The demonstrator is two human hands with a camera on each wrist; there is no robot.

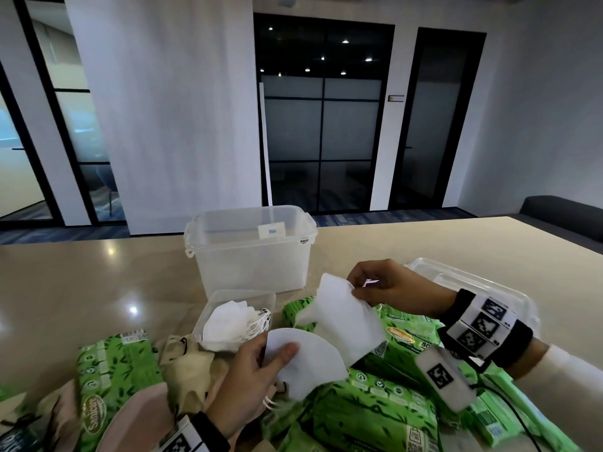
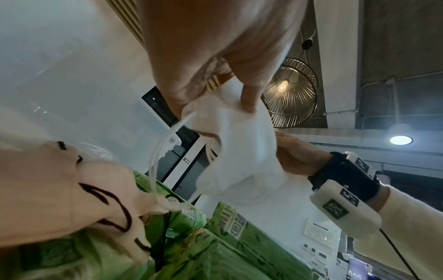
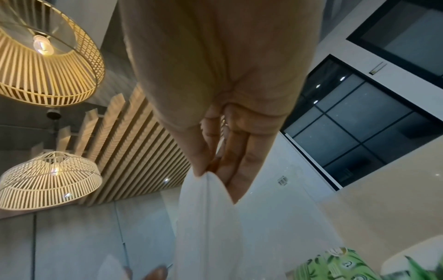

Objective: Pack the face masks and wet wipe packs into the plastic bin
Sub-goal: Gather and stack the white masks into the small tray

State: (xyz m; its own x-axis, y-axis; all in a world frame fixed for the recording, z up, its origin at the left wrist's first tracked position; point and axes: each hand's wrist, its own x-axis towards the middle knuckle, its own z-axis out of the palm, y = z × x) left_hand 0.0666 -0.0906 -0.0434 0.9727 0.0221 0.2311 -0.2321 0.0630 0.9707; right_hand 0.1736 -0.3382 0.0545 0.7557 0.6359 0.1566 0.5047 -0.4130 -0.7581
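Note:
My left hand [image 1: 261, 360] pinches a folded white face mask [image 1: 303, 360] low over the pile. My right hand [image 1: 368, 285] pinches the top edge of a second white mask [image 1: 346, 321], which hangs just above and behind the first. In the left wrist view the left fingers [image 2: 246, 98] hold white mask cloth [image 2: 239, 151]. In the right wrist view the right fingertips [image 3: 215, 164] nip a white mask [image 3: 206, 217]. The clear plastic bin [image 1: 251, 252] stands open beyond both hands. Green wet wipe packs [image 1: 375, 409] lie under my hands.
A small clear tray [image 1: 235, 318] of white masks sits before the bin. Beige and pink masks [image 1: 186, 363] and another green pack [image 1: 114, 380] lie at the left. The bin's lid [image 1: 473, 282] rests at the right. The beige table [image 1: 81, 282] ends behind the bin.

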